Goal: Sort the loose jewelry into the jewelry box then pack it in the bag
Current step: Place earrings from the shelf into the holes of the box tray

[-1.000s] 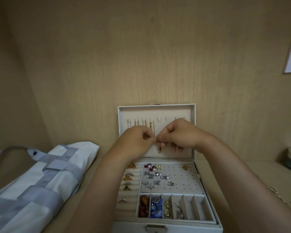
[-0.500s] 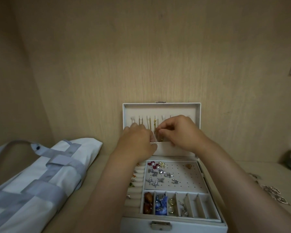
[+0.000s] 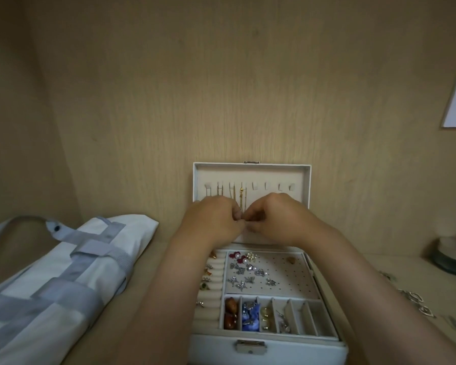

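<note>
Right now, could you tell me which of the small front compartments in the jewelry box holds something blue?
The second compartment from the left: its blue piece lies between the neighbours holding brown stones and gold earrings.

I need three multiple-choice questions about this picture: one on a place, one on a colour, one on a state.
1. Where is the bag, seen from the jewelry box? A) left of it B) right of it C) inside it
2. What colour are the stones in the leftmost small front compartment? A) green B) brown C) white
3. How is the lid? A) shut B) removed C) open, upright
Answers: 1 A, it lies at the left; 2 B, they look amber-brown; 3 C, a gold chain hangs inside it.
</note>
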